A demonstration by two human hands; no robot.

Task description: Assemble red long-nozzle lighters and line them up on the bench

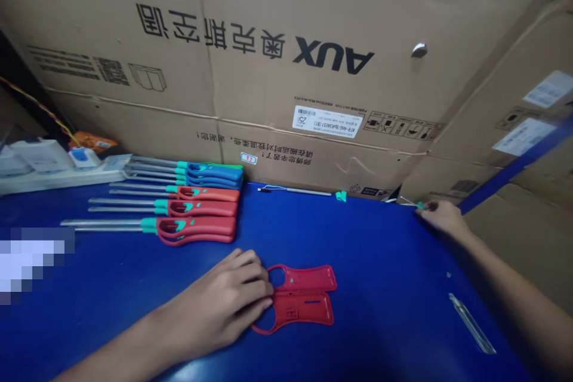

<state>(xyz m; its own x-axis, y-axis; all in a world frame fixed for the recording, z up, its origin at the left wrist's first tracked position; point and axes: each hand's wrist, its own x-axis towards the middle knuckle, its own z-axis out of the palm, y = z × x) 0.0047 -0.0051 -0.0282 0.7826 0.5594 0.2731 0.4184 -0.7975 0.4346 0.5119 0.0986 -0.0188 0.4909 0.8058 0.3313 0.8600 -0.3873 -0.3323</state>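
Observation:
Two red handle shells (308, 307) lie side by side on the blue table, their hollow insides facing up. My left hand (239, 292) rests over their looped left ends, its fingers closed on them. Far out to the right, my right hand (441, 216) pinches a small green piece (421, 206) beside the cardboard at the table's back edge. A metal tube with a wire (308, 191) and another small green part (341, 196) lie along that back edge, between the two hands.
Assembled lighters with red handles (203, 230) and blue handles (215, 174) are stacked at the back left. Beyond them sits a white power strip (67, 176). A clear narrow piece (472, 323) lies at the right. Large cardboard (250, 83) walls the back.

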